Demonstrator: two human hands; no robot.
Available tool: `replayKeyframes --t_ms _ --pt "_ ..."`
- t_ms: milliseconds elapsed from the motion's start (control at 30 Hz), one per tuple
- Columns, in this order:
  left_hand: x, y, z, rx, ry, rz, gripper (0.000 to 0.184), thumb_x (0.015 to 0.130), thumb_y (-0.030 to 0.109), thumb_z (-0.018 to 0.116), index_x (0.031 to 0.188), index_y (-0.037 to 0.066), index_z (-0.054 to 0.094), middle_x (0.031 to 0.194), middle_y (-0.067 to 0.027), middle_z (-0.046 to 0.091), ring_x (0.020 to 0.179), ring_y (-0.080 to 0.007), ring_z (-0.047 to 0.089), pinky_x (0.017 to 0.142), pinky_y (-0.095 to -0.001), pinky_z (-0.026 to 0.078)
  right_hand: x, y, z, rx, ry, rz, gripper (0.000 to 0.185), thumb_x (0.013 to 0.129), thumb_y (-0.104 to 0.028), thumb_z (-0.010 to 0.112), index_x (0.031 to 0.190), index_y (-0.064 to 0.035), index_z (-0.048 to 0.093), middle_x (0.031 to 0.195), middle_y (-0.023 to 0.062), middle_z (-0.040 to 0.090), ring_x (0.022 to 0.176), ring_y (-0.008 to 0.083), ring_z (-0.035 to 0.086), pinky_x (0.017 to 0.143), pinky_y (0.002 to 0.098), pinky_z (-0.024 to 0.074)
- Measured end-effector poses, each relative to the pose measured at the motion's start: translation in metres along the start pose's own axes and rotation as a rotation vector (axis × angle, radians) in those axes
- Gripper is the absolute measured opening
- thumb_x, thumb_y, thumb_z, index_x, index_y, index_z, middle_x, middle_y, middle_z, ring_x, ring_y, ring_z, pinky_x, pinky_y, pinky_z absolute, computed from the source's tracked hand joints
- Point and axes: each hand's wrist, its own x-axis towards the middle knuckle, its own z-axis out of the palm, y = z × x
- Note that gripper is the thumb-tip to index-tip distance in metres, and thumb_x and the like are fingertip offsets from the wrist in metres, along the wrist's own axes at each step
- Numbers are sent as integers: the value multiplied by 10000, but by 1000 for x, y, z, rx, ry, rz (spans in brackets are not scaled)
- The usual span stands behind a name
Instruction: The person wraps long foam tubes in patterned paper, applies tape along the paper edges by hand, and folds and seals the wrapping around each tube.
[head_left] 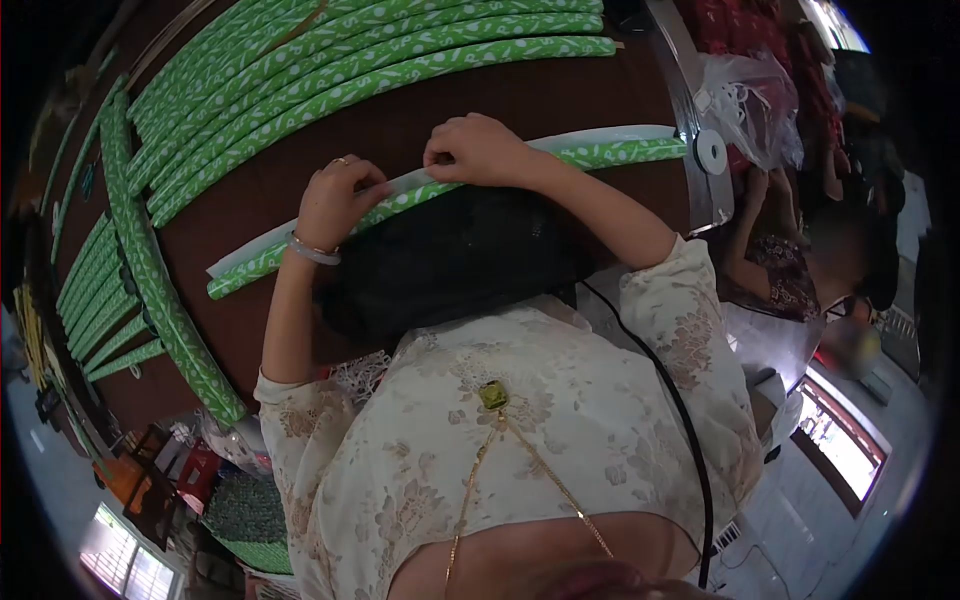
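A long strip of green and white patterned material [620, 152], with a pale edge along its far side, lies across the brown table in front of me. My left hand [341, 198], with a ring and a bracelet, has its fingers pinched at the strip left of the middle. A short way to the right, my right hand [478, 150] is curled with thumb and fingers together on the strip's pale edge. Under my wrists, between the strip and my body, sits a black padded object [450, 255].
Several green patterned rolls [400, 65] lie at the far side of the brown table [400, 115]. One long roll [155, 270] runs down the left, beside shorter ones. A white spool [711, 152] is at the right edge, and another person [790, 260] sits beyond it.
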Motion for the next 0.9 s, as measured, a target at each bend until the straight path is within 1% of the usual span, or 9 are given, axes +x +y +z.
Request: replayKeyframes --t_ms 33,100,300,433,633,700,800,833,900 --pt "-1 4 -2 -4 -10 18 103 722 166 708 739 81 654 714 -46 583 691 -215 571 621 -341 450 0 -1 0 18 -11 15 163 790 -254 617 802 -99 664 772 27 616 772 211 589 712 359 462" --pt "-4 11 -10 -39 -30 -141 114 722 161 709 746 68 648 699 -57 582 647 -210 561 594 -333 444 -1 -3 0 37 -15 38 163 791 -254 615 804 -100 666 783 28 623 779 215 594 719 361 463" --pt "-4 0 -6 29 -18 -105 112 725 150 704 752 61 642 688 -72 573 618 -213 553 570 -326 437 -17 4 -3 91 98 -31 158 804 -250 628 839 -99 662 806 38 625 809 231 591 731 361 459" --pt "-5 -3 -4 -37 -12 -145 113 723 144 703 756 55 640 686 -80 569 628 -220 555 583 -328 438 -42 26 -23 149 16 85 166 803 -250 635 856 -94 656 826 47 608 827 231 575 744 366 450" --pt "-3 -3 -3 -14 -18 -40 113 721 122 698 763 38 635 695 -88 564 664 -231 559 604 -331 443 -75 54 -36 55 116 171 221 817 -321 620 857 -108 663 839 62 599 830 248 575 722 389 455" --pt "-2 2 -4 8 -24 -65 107 727 115 692 765 36 630 714 -93 575 677 -244 562 613 -334 446 -79 54 -34 45 135 138 232 813 -323 614 813 -92 640 792 50 574 810 244 564 701 381 436" --pt "-3 -1 -4 61 -51 -55 104 776 101 664 835 23 631 783 -102 603 717 -230 580 642 -321 455 -81 59 -25 100 202 116 263 810 -356 612 807 -96 648 800 68 583 821 258 568 699 392 433" --pt "-4 3 -8 77 -83 -99 112 796 95 650 877 19 635 813 -106 612 737 -219 588 658 -314 462 -82 55 -28 153 190 131 267 795 -352 629 812 -87 661 784 69 593 796 250 576 690 392 438" --pt "-5 -10 -14 46 -155 -24 164 826 83 627 976 18 625 849 -91 619 769 -178 590 690 -300 472 -82 51 -27 145 183 209 263 799 -351 638 818 -91 676 797 47 621 766 214 588 660 378 451"
